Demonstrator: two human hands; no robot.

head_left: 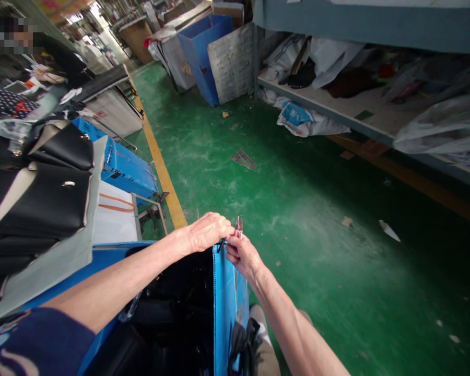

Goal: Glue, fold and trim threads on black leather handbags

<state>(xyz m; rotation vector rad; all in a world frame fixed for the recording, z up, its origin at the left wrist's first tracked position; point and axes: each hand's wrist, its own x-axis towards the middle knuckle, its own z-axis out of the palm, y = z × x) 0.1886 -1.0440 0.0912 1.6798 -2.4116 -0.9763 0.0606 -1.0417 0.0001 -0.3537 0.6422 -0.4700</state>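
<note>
Both hands meet over the top corner of a blue corrugated plastic box (219,292). My right hand (243,255) is closed around small thread snips (239,225), whose metal tips point away from me. Beside it, my left hand (210,231) is closed in a pinch, fingertips close to the snips. What it pinches is hidden. A short black strip (221,245) shows at the box corner just below the fingers. Inside the box lie dark, shiny black pieces (152,313), mostly in shadow.
Black bags (43,196) are stacked at the left, near another blue box (127,167). A person (58,57) sits farther back. Shelves (360,115) with plastic bags stand at the right. Scraps (243,159) lie on the green floor (297,219).
</note>
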